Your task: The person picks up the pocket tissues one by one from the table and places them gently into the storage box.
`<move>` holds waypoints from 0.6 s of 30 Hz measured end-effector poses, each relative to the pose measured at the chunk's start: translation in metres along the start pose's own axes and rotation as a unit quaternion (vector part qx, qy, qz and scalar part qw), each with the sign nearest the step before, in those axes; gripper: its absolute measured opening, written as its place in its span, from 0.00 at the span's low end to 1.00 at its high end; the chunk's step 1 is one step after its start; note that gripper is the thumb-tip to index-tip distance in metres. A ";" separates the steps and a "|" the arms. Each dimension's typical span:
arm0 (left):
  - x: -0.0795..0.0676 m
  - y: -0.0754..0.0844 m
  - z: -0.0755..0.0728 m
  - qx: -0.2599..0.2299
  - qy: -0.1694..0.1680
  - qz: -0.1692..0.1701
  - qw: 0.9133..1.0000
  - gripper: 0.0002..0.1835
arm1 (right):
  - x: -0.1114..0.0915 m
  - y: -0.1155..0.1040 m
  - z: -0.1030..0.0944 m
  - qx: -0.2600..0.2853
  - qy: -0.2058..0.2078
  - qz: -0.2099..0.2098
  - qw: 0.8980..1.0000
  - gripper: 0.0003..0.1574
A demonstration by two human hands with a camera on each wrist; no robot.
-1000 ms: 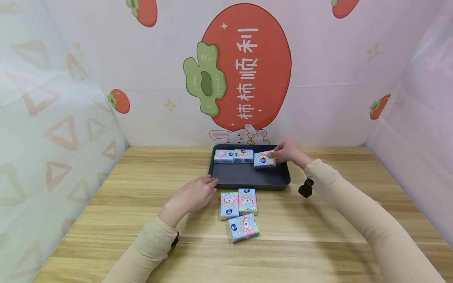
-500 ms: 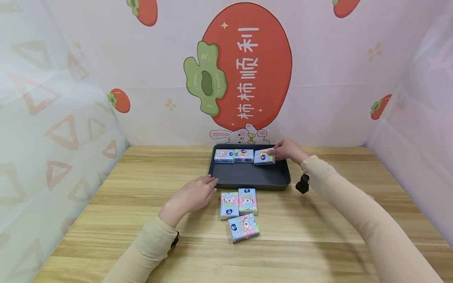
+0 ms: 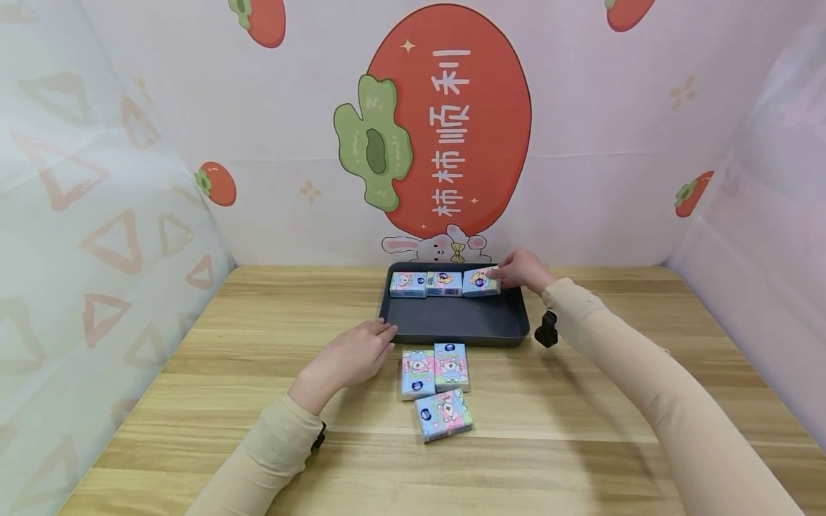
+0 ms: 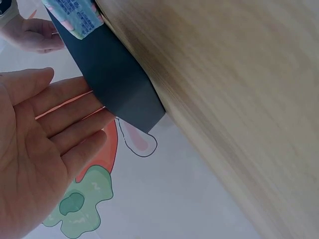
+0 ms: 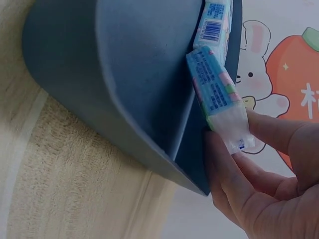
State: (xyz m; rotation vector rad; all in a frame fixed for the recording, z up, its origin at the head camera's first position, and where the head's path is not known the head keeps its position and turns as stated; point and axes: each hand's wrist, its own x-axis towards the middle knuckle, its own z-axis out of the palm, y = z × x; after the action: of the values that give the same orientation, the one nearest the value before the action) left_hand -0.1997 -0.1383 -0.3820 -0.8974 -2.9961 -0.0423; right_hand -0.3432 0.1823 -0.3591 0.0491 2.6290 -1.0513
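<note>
Printed backdrop [image 3: 290, 107] behind, persimmons and a rabbit; wood table [image 3: 258, 430] below. Dark tray [image 3: 452, 319] at the table's far side. Right hand [image 3: 524, 271] pinches a pack [image 3: 479, 283] by one end at the tray's right rear, angled beside two packs [image 3: 408, 285] in a row. Left hand [image 3: 348, 355] lies fingers extended at the tray's near left corner. Three packs [image 3: 444, 413] on the table in front, one askew.
</note>
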 end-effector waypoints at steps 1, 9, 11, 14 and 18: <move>0.000 0.000 0.000 0.000 -0.001 -0.001 1.000 0.21 | 0.001 0.000 0.000 0.003 0.001 0.003 1.000 0.23; 0.000 0.000 0.001 0.002 -0.002 -0.001 1.000 0.22 | 0.009 0.001 0.002 0.014 0.007 0.006 1.000 0.23; 0.000 0.000 0.000 0.002 0.000 0.002 1.000 0.21 | 0.011 0.002 0.002 0.016 0.011 0.005 1.000 0.23; 0.000 -0.001 0.001 0.001 0.005 0.007 1.000 0.21 | 0.012 0.002 0.002 0.018 0.013 0.005 1.000 0.24; 0.001 -0.001 0.001 0.004 0.008 0.009 1.000 0.21 | 0.012 0.002 0.003 0.019 0.016 0.004 1.000 0.24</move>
State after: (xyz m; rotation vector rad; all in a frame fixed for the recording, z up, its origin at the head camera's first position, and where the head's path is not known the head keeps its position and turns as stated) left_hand -0.2009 -0.1389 -0.3832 -0.9192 -2.9718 -0.0372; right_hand -0.3533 0.1807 -0.3654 0.0854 2.6345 -1.1059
